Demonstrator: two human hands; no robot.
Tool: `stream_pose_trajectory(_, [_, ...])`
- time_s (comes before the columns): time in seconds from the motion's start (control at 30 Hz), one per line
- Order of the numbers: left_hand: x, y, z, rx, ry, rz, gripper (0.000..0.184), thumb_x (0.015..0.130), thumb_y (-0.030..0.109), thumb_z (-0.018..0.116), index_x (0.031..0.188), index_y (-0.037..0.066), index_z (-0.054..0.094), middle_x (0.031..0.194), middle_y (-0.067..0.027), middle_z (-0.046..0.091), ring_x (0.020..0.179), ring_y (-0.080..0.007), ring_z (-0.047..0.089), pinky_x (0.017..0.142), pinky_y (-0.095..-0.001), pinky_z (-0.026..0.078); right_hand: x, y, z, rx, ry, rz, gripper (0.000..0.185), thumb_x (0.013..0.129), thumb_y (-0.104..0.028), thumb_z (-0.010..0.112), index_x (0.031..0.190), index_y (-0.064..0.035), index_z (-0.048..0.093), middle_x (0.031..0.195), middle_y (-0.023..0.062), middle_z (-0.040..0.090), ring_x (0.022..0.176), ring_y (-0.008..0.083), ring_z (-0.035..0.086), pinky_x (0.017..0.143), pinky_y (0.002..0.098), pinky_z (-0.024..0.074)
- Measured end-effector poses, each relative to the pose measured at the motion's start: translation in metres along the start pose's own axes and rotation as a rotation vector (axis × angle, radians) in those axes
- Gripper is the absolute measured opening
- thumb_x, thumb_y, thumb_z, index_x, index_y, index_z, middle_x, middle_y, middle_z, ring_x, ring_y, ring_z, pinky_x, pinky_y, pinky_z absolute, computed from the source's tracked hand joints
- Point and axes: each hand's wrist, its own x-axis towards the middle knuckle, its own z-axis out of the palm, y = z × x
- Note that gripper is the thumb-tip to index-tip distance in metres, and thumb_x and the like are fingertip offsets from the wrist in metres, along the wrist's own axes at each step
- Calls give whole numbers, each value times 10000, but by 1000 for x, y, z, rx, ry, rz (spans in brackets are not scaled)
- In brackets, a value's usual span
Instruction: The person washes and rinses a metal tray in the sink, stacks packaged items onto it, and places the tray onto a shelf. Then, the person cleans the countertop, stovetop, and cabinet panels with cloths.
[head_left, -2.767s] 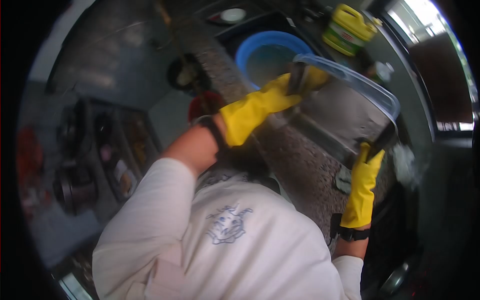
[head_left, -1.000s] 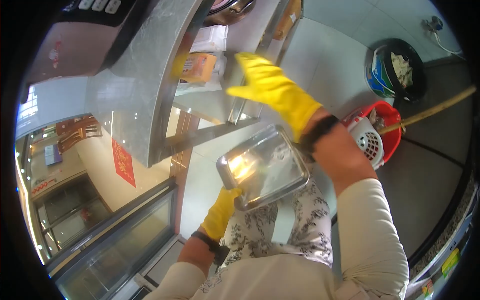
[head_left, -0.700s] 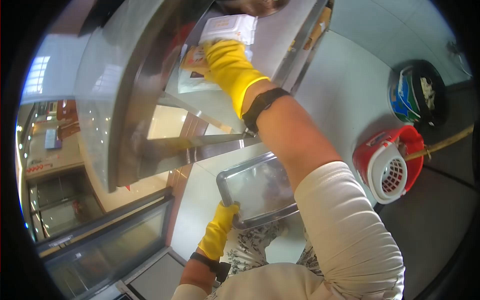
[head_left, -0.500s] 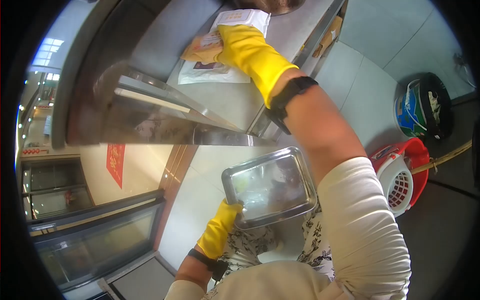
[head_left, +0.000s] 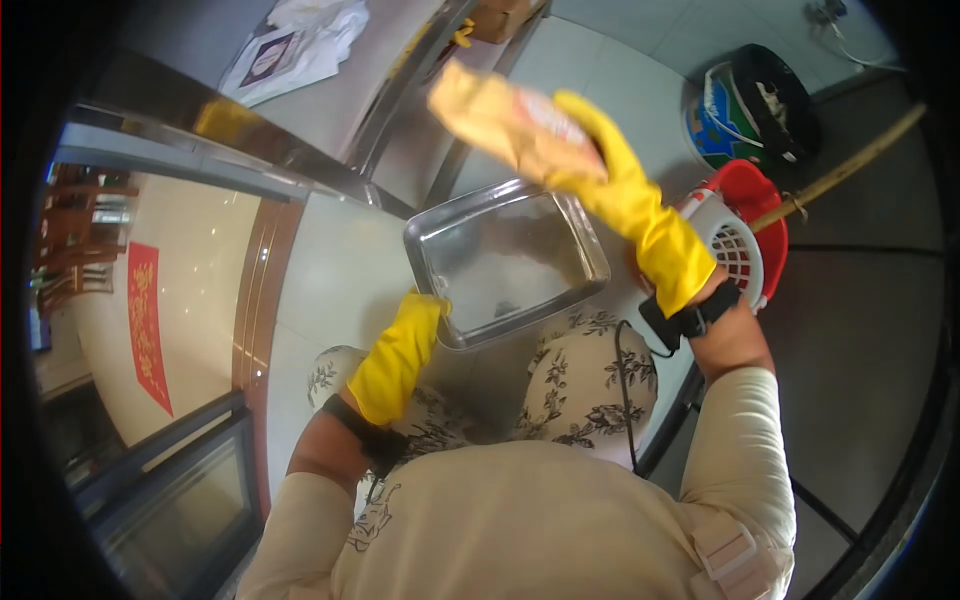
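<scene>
My left hand [head_left: 400, 350], in a yellow rubber glove, grips the near left corner of a shiny rectangular metal tray [head_left: 500, 262]. The tray is held over the floor in front of my knees, its hollow side facing up. My right hand [head_left: 630, 190], also gloved in yellow, is closed round one end of an orange paper packet [head_left: 510, 125]. The packet hangs above the tray's far edge and is slightly blurred; its other end points up and left.
A white plastic bag [head_left: 300, 50] lies on the metal shelf [head_left: 345, 95] at the upper left. To the right stand a red mop bucket [head_left: 770, 235] with a stick and a lidless bin [head_left: 770, 105]. A glass door [head_left: 185, 510] is at lower left.
My right hand has lifted the orange packet off the shelf and brought it right, over the tray. My left hand still holds the tray. The view has turned, and the shelf now sits farther up and left.
</scene>
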Motion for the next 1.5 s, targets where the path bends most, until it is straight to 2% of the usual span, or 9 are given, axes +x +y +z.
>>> stream_pose_trajectory(0.33, [34,20,40,296,67,80,283,720,40,652,997,-12,629,756,-117,612,580,-261,583,505,-393,459,-43,20,44,-540,43,-51,877,708,-207,847,1442,-20,406,1227,260,582,1173,426,533,1022,450,432])
stream_pose_trajectory(0.5, [25,45,47,156,-1,112,278,718,34,650,992,-9,630,756,-112,611,583,-256,582,507,-387,457,-47,33,74,-897,-92,-136,1076,652,-337,857,1497,7,288,1433,289,409,1262,483,441,1080,450,378])
stream_pose_trajectory(0.67, [19,50,39,74,-20,130,274,716,28,648,988,-5,630,755,-107,610,585,-251,581,509,-382,456,17,-74,37,-778,-571,418,892,766,-458,769,1466,-30,420,1493,261,409,1397,379,395,1156,422,319])
stream_pose_trajectory(0.77, [16,53,34,41,-27,117,272,715,25,646,985,-3,630,755,-103,609,587,-249,580,510,-379,456,73,-124,52,-672,-161,88,725,841,-426,713,1418,-48,488,1451,209,483,1245,372,554,1062,431,438])
stream_pose_trajectory(0.83, [16,53,32,16,-32,108,270,714,22,645,983,-2,630,755,-101,609,588,-247,580,511,-376,455,140,-97,74,-854,-150,-418,788,812,-382,743,1461,-67,427,1493,210,431,1376,362,413,1128,421,361])
stream_pose_trajectory(0.93, [13,50,30,-16,-43,102,268,713,19,644,980,1,630,755,-98,608,589,-244,579,512,-373,455,219,-77,134,-1164,-355,-482,922,686,-323,813,1494,-152,403,1585,149,312,1467,364,272,1181,497,240])
stream_pose_trajectory(1.07, [9,46,24,-54,-43,87,265,711,14,643,976,4,630,754,-94,607,592,-240,578,514,-369,454,280,-28,198,-1356,-343,-245,508,908,-280,588,1410,-217,538,1471,107,500,1429,250,381,1179,495,248])
stream_pose_trajectory(1.33, [17,44,18,-32,-21,110,261,708,4,639,969,9,631,754,-86,605,596,-232,576,517,-360,452,203,-75,118,-856,-101,-311,377,883,-161,596,1258,-129,634,1210,135,654,1155,347,600,971,394,482])
stream_pose_trajectory(1.5, [23,58,26,-15,-27,82,258,706,-2,637,964,13,631,753,-80,604,598,-227,575,519,-354,451,72,-81,32,-519,9,-289,404,914,-76,584,1317,-102,596,1230,164,640,1164,323,598,1010,377,453])
